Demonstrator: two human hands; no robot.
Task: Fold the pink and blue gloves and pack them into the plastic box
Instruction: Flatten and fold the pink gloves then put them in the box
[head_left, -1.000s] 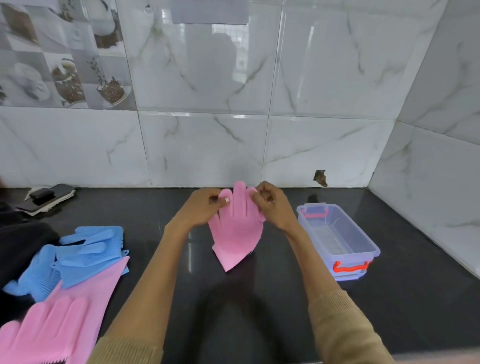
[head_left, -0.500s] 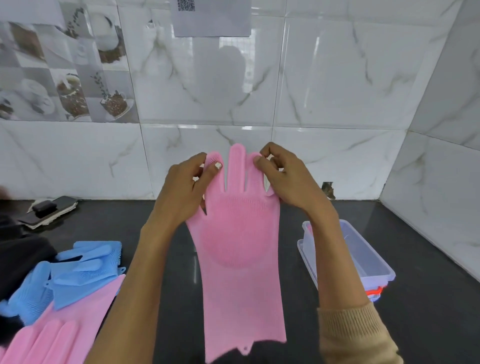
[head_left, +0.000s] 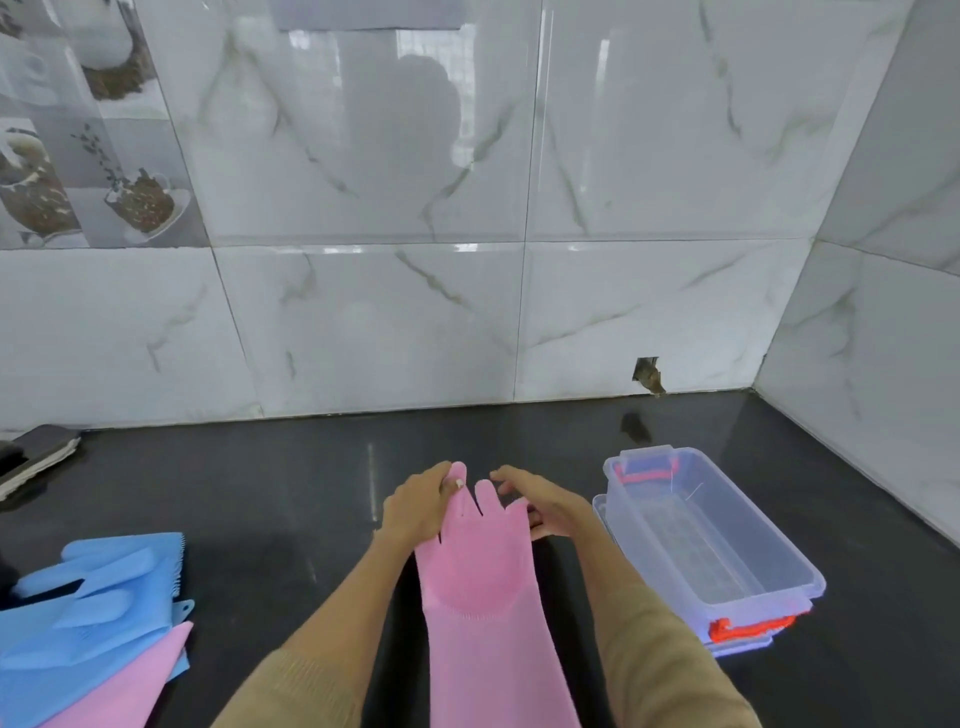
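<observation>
- The black countertop (head_left: 311, 493) carries everything here, and the plastic box (head_left: 779, 587) serves as the landmark: it sits at the right, lid off, with red handles at both ends and nothing visible inside.
- Just left of the box, the pink glove (head_left: 483, 587) lies stretched out flat on the counter, fingers pointing to the wall, cuff running off the bottom edge of view.
- Far left of the box, a pile waits: the blue gloves (head_left: 88, 597) lying over a second pink glove (head_left: 135, 686).
- The left hand (head_left: 415, 512) pinches one glove fingertip between thumb and fingers.
- The right hand (head_left: 540, 506), on the box side of the glove, looks spread and relaxed over the glove's fingers; whether it touches them cannot be told.
- The risk from here: the glove looks rubbery and springy, so a fold could pop back open if released early.
- A long, loosely folded glove might also jam against the narrow box walls.
</observation>
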